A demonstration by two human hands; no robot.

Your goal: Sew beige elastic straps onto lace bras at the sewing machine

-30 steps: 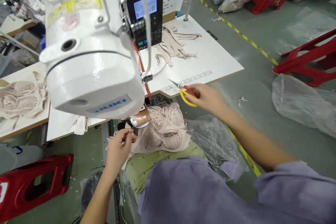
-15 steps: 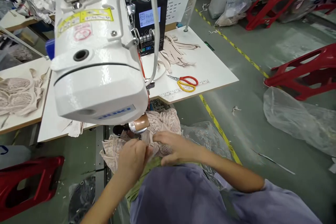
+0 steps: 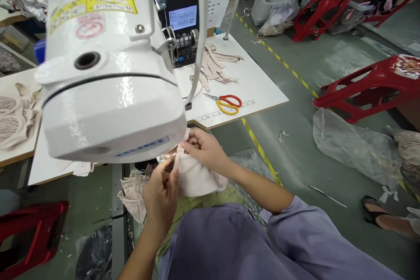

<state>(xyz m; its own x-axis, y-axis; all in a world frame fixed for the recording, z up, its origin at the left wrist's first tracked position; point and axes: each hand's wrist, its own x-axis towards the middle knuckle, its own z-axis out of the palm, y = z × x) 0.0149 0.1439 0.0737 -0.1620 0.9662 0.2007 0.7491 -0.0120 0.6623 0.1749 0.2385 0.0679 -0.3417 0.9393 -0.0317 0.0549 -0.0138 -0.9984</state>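
Note:
Under the head of a white sewing machine (image 3: 114, 109), a pale pink bra (image 3: 197, 177) hangs between my hands, the smooth side of a cup towards me. My right hand (image 3: 206, 151) is closed on its upper edge, by a strap with a small slider. On the left side of the same strap, my left hand (image 3: 161, 190) pinches the edge between thumb and fingers. The machine head hides the needle area. More pale lace (image 3: 134, 192) lies to the left of my left hand, below the machine.
Red-and-yellow-handled scissors (image 3: 229, 104) lie on the white table (image 3: 262, 85), near beige fabric strips (image 3: 216, 65). A lit control panel (image 3: 182, 19) stands behind. Red stools (image 3: 370, 89) and plastic bags (image 3: 354, 144) are on the floor at right.
The bra has been lifted and turned from its lace side to its smooth side. My right hand has moved up and closed on its edge. The view has shifted slightly.

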